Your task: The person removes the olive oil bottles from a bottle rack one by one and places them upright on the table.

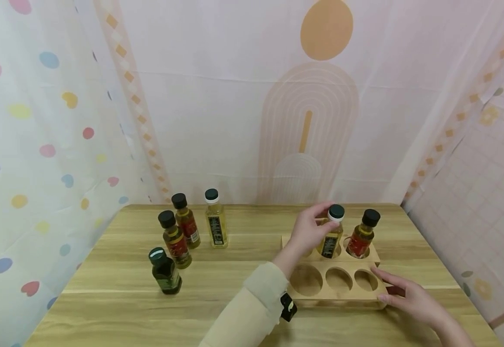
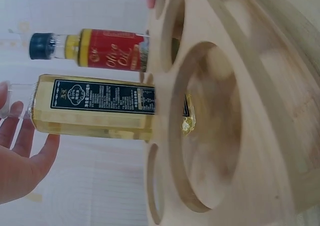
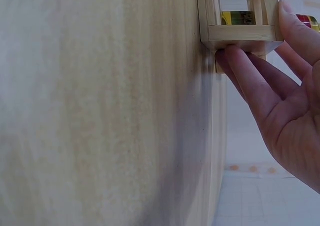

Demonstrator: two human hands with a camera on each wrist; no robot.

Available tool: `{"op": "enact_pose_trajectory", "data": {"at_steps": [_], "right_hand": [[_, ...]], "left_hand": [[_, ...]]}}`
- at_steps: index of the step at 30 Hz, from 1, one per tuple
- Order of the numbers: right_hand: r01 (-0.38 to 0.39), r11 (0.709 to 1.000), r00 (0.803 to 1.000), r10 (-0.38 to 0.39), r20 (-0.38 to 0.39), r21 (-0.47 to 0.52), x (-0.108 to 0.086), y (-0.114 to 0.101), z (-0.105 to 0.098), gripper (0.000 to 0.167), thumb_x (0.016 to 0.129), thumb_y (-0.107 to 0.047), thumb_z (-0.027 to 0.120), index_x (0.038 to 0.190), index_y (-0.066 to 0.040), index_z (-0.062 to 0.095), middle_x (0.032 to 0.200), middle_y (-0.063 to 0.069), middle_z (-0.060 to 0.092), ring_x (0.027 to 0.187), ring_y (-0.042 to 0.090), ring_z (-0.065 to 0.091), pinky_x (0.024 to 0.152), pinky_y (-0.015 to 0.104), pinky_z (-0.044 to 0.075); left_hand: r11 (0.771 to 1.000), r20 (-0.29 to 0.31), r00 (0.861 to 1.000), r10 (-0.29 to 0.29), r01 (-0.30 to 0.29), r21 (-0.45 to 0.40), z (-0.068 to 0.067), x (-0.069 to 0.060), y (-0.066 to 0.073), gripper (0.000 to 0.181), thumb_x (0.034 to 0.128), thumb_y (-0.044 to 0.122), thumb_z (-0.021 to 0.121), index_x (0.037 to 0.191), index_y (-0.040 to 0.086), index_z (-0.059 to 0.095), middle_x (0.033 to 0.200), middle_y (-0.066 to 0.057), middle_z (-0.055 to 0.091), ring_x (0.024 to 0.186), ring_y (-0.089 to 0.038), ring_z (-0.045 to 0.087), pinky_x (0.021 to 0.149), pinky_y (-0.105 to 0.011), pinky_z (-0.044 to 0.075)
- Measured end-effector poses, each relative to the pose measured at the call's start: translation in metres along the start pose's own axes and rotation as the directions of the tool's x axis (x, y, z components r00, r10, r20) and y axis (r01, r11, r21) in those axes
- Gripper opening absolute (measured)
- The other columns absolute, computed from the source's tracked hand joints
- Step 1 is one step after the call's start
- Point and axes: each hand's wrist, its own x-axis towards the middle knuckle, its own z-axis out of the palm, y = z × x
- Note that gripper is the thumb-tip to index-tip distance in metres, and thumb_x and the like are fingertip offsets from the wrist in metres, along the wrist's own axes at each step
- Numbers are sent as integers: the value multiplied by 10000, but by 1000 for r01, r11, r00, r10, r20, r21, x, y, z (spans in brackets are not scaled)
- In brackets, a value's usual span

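Observation:
My left hand (image 1: pixel 311 225) grips a square-sided bottle of pale yellow oil (image 1: pixel 330 243) near its neck, below a dark green cap. In the left wrist view the bottle's (image 2: pixel 95 105) lower end is inside a hole of the two-tier wooden rack (image 1: pixel 333 297). My right hand (image 1: pixel 412 299) holds the rack's right end. In the right wrist view, its fingers (image 3: pixel 250 80) touch the end face, with the thumb by the rack's edge. A red-labelled olive oil bottle (image 1: pixel 360 241) stands in the upper tier, right of the held bottle.
At the left of the table (image 1: pixel 217 299) stand two red-labelled bottles (image 1: pixel 176 248) (image 1: pixel 188 226), another pale oil bottle (image 1: pixel 216 224) and a short dark green bottle (image 1: pixel 166 277). Three holes show in the rack's lower front tier. Patterned curtains (image 1: pixel 217 120) hang behind the table.

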Motion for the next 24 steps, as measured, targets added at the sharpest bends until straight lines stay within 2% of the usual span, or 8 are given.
{"op": "enact_pose_trajectory", "data": {"at_steps": [5,12,18,24], "right_hand": [[14,1000,1000,-14,-12,-2,0,2,1,573,957,-160,665,1459,11,449,1365,-311,354,1039,17,587,820,203,519],[27,1000,1000,-27,-10,8,-1,4,1,566,958,-138,661,1456,24,445,1351,-343,341,1044,3,578,825,202,518],[31,999,1000,-31,3,17,0,6,1,562,966,-133,650,1462,23,437,1359,-349,342,1058,-5,567,825,199,516],[58,998,998,-58,-5,9,0,6,0,555,962,-115,651,1456,27,443,1374,-339,346,1068,-3,566,827,199,517]], "left_hand": [[997,-28,999,39,-41,-61,-5,-3,10,450,871,-3,735,1306,62,638,1173,-69,674,1097,-160,623,969,-416,507],[992,-59,993,106,-110,-64,-15,-8,26,447,873,6,735,1306,38,629,1187,-88,678,1093,-176,633,935,-308,513],[983,-98,982,160,-168,-75,-26,-10,35,438,865,-30,726,1291,4,627,1223,-147,664,1113,-272,628,933,-375,527],[983,-102,982,160,-168,-72,-37,-14,38,433,867,-52,712,1286,23,636,1195,-131,676,1098,-255,631,921,-339,527]]}}
